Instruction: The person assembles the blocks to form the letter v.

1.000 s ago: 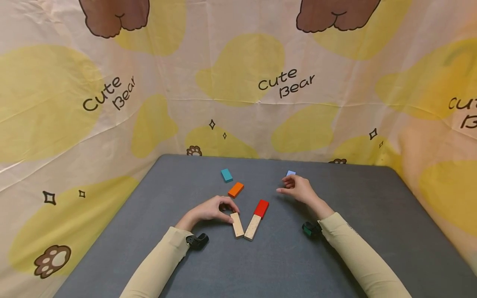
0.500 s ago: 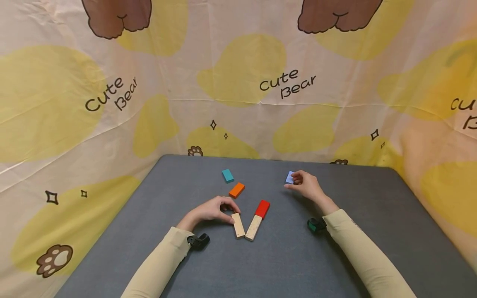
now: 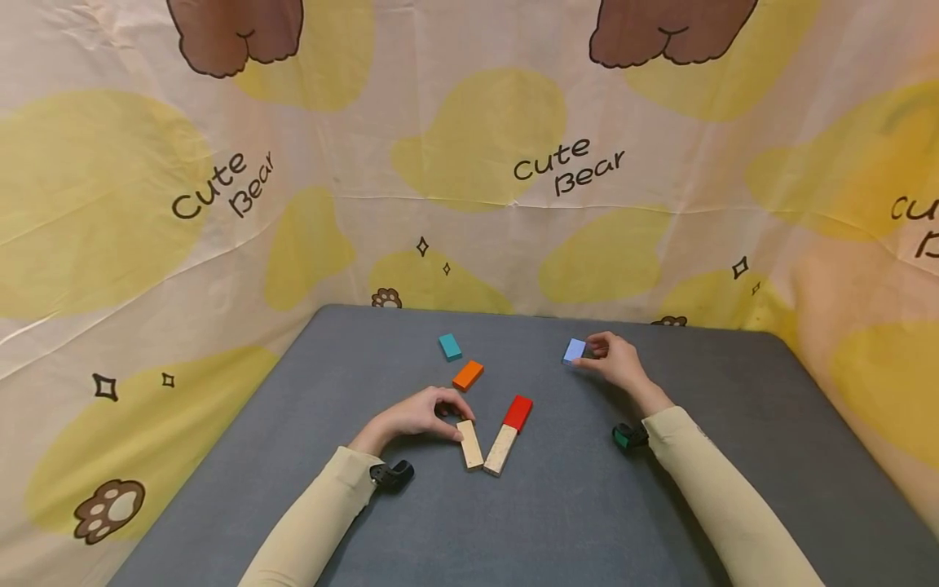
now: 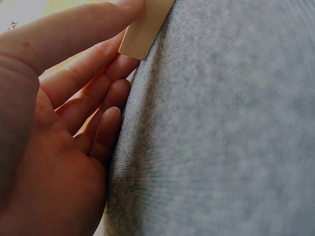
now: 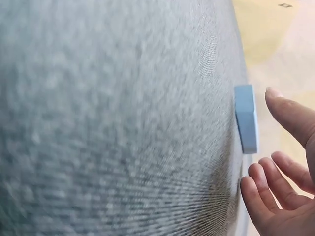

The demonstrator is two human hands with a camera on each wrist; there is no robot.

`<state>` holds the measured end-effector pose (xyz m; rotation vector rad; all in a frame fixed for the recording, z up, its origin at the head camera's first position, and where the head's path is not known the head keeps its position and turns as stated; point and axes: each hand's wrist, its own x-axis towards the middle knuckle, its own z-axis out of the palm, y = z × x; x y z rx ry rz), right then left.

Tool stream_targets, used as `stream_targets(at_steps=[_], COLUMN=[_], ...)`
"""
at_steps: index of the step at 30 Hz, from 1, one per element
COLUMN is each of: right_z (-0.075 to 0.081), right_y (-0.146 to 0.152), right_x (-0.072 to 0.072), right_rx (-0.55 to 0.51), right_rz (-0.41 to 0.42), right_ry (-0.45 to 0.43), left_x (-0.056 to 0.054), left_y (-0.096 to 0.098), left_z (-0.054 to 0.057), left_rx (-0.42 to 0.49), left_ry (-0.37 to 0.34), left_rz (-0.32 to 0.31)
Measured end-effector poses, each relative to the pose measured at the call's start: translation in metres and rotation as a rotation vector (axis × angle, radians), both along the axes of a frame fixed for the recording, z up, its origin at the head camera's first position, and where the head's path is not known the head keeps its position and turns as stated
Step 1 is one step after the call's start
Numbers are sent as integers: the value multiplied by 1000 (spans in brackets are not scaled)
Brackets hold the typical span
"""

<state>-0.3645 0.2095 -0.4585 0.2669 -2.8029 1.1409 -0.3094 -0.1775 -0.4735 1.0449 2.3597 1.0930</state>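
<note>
On the grey table (image 3: 557, 522) my left hand (image 3: 420, 412) arches over the far end of a plain wooden block (image 3: 469, 444), thumb and fingertips curled onto it. In the left wrist view a finger (image 4: 74, 29) lies on that wooden block (image 4: 145, 27). My right hand (image 3: 618, 359) sits just right of a small light blue block (image 3: 574, 350) that lies flat. In the right wrist view its fingers (image 5: 290, 115) spread around the blue block (image 5: 246, 118) with a small gap, not touching.
A long block with a red end (image 3: 508, 434) lies right beside the plain one. An orange block (image 3: 467, 375) and a teal block (image 3: 449, 346) lie farther back. A printed bear cloth (image 3: 469, 163) walls the table's far side and both flanks.
My right hand has moved back and to the right, ending beside the blue block. The left hand has stayed on the wooden block.
</note>
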Motion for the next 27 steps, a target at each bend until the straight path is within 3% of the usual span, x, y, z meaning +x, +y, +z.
stream_targets(at_steps=[12,27], right_z=[-7,-9], right_y=[5,3], right_x=[-8,-13], right_rx=[3,25], right_rz=[30,57], right_ry=[-53,-38], left_x=[-2,-1], left_y=[1,1], left_z=[-1,1], left_rx=[-6,-4], left_ry=[-4,-37], left_rz=[1,16])
